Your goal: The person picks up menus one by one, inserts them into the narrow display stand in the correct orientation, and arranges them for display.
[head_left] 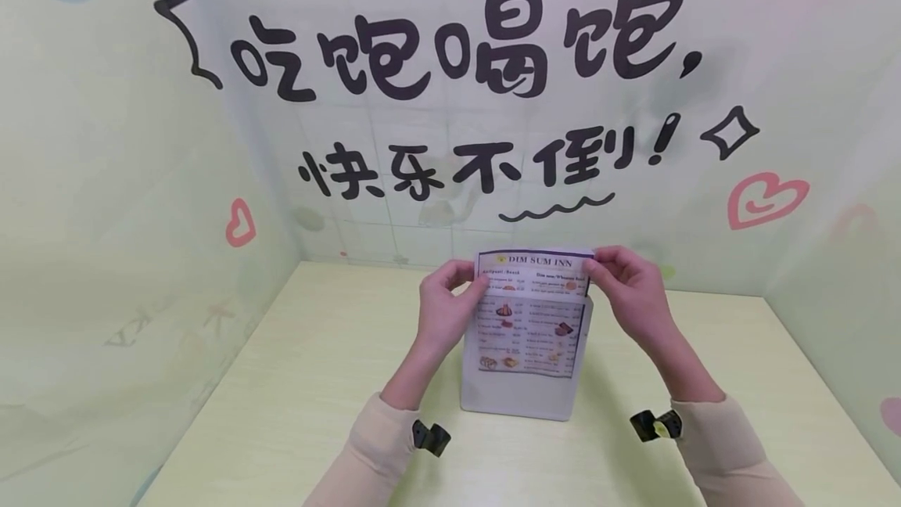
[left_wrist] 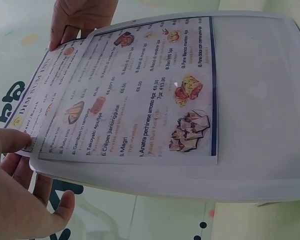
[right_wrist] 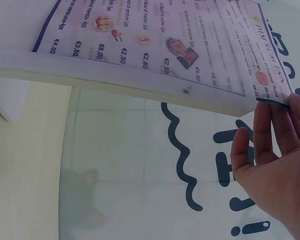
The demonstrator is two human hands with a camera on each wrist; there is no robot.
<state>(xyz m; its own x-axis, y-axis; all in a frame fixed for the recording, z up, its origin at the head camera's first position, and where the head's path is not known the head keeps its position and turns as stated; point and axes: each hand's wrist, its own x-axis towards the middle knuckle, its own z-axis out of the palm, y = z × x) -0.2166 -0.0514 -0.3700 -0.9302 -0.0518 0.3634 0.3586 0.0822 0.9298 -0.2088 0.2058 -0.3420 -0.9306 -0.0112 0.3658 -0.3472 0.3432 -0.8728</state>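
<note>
A printed menu sheet (head_left: 538, 276) headed "DIM SUM INN" sits partly inside a translucent upright sign holder (head_left: 517, 399), its heading standing above the holder's front panel. The lower part of the print shows hazily through that panel. My left hand (head_left: 443, 307) pinches the sheet's upper left edge, thumb in front and fingers behind, as the left wrist view shows. At the top right corner my right hand (head_left: 633, 296) pinches the sheet between thumb and fingers. In the right wrist view, the little finger of this hand (right_wrist: 282, 172) stays off the sheet.
The holder stands on a pale wooden table (head_left: 296, 382). Behind it rises a light wall covering (head_left: 394, 233) with large black lettering and pink hearts, and similar coverings flank the table on both sides. A black wrist camera (head_left: 431, 438) sits on the left sleeve, another (head_left: 656, 426) on the right.
</note>
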